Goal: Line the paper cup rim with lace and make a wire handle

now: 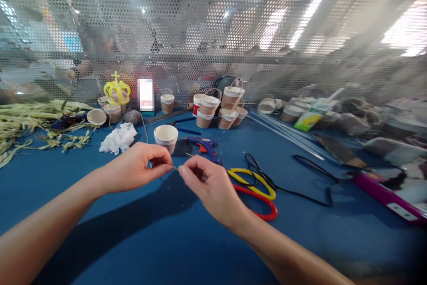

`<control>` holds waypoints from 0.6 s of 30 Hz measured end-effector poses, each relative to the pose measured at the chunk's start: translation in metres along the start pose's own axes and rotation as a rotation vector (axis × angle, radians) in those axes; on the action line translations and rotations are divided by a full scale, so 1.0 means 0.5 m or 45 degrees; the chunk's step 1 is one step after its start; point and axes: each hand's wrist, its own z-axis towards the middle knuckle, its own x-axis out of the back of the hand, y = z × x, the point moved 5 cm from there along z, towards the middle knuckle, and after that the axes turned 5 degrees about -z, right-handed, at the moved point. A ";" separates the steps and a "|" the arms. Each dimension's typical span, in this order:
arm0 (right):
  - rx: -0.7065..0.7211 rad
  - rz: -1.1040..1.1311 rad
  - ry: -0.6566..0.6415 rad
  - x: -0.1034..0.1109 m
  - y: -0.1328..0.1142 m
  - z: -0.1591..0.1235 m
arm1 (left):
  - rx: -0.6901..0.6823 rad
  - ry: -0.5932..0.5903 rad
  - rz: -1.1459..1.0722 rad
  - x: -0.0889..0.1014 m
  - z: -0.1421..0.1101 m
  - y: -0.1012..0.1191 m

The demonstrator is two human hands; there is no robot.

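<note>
Above the blue table, my left hand (143, 167) pinches a thin strand of grey yarn (175, 168) between thumb and fingertips. My right hand (208, 185) pinches the same strand a short way to the right, so only a small piece shows between them. A yarn line runs from a grey yarn ball (132, 117) toward my left hand. Just behind my fingers stands a cup (166, 137) with a pale rim, upright. A blue glue gun (204, 144) lies behind my right hand. Scissors (256, 194) with one yellow and one red handle lie beside my right wrist, partly covered by it.
Several small baskets (205, 114) with handles stand at the back. Crumpled white tissue (118, 138) and dried husks (33, 120) lie left. Clear glue sticks or rods (290, 136), a black cord (283, 189) and a purple power strip (383, 196) lie right. Perforated metal screening (187, 31) rises behind.
</note>
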 end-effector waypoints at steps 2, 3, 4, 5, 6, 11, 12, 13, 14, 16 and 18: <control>-0.036 0.018 0.045 0.004 0.006 0.002 | 0.010 0.010 -0.022 -0.009 0.000 0.003; -0.047 0.006 0.069 0.006 0.008 0.003 | 0.003 0.024 -0.011 -0.013 -0.001 0.006; -0.050 -0.020 0.094 0.008 0.009 0.004 | -0.016 0.043 0.017 -0.016 -0.002 0.011; -0.044 -0.061 0.114 0.009 0.009 0.005 | -0.044 0.064 0.065 -0.019 -0.003 0.016; -0.030 -0.119 0.131 0.010 0.008 0.005 | -0.076 0.083 0.129 -0.021 -0.005 0.021; 0.133 -0.493 0.102 0.007 -0.003 0.005 | -0.178 0.074 0.419 -0.023 -0.015 0.037; 0.177 -0.540 0.072 0.004 -0.006 0.004 | -0.187 0.065 0.445 -0.021 -0.016 0.039; 0.223 -0.572 0.034 0.001 -0.009 0.003 | -0.191 0.062 0.459 -0.018 -0.016 0.039; 0.267 -0.588 -0.005 -0.003 -0.012 0.001 | -0.184 0.066 0.456 -0.013 -0.015 0.039; 0.318 -0.561 -0.083 -0.009 -0.018 -0.002 | -0.132 0.058 0.373 -0.005 -0.012 0.032; 0.291 -0.451 -0.140 -0.011 -0.020 -0.004 | -0.045 -0.007 0.194 -0.003 -0.008 0.019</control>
